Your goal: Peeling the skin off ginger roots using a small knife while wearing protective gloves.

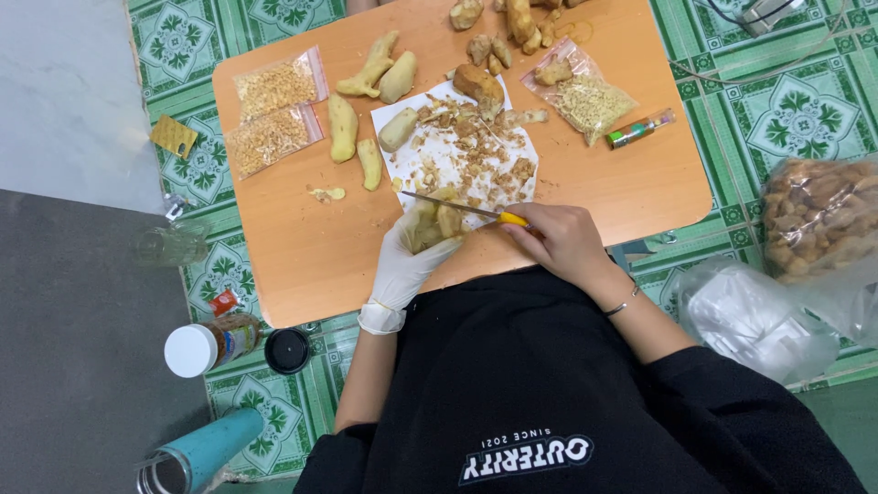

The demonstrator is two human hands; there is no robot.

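A left hand (409, 261) in a white glove grips a piece of ginger (437, 222) over the near edge of a low wooden table (302, 247). The bare right hand (558, 240) holds a yellow-handled knife (462, 209), its blade laid across the ginger. Just beyond, a white sheet of paper (439, 160) carries brown peelings. Peeled ginger pieces (352, 137) lie left of it, beside two zip bags (273, 114) of chopped bits.

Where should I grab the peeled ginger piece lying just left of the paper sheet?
Pinch the peeled ginger piece across its narrow middle, coming from above. It lies flat and lengthwise on the table, with bare wood along both long sides, so fingers fit there.
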